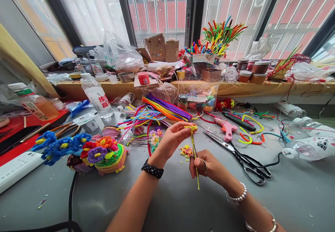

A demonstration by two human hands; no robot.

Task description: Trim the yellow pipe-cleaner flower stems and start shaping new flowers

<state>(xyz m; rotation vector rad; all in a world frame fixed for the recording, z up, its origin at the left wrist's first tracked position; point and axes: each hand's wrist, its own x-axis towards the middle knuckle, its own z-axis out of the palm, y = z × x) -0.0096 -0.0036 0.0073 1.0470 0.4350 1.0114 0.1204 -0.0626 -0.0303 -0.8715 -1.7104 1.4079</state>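
My left hand (175,136), with a dark dotted band at the wrist, pinches a yellow pipe-cleaner piece (193,128) between thumb and fingertips. From it a yellow strand (198,183) hangs down past my other hand. My right hand (205,164) is closed around the handles of small scissors (194,150), whose narrow blades point up beside the strand toward my left fingertips. How far the blades are apart is hard to see. Just beyond my hands lies a small heap of yellow and pink clippings (186,151) on the grey table.
Large black-handled scissors (242,162) and a pink glue gun (226,129) lie to the right. Pipe-cleaner flowers (96,153) sit at left. Bundled pipe cleaners (167,108) lie behind my hands. Water bottles (97,97) stand or lie on both sides. A cluttered ledge (230,90) runs under the windows.
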